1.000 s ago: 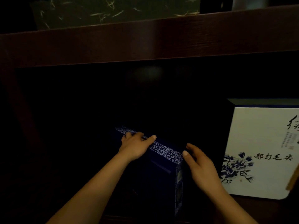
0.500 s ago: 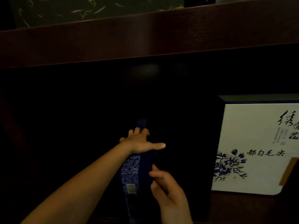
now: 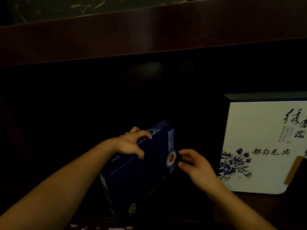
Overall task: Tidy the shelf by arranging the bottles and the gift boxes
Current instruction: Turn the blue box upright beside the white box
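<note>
The flat dark-blue gift box with patterned edges (image 3: 142, 176) leans tilted in the dark wooden shelf (image 3: 149, 35), left of the upright white flower-printed gift box (image 3: 259, 143). The left hand (image 3: 131, 143) grips its top edge, fingers curled. Whether the right hand (image 3: 197, 166) actually holds the clasp edge is unclear. If the grip slackens, the leaning box could topple or strike its neighbour.

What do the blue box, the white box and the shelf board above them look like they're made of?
Blue box: probably rigid card wrapped in cloth or printed paper, matte, with patterned blue-and-white trim along its edges. White box: smooth card with a slight sheen, printed with flowers and calligraphy. Shelf board: dark-stained wood or veneer, semi-gloss, with streaky grain showing.
</note>
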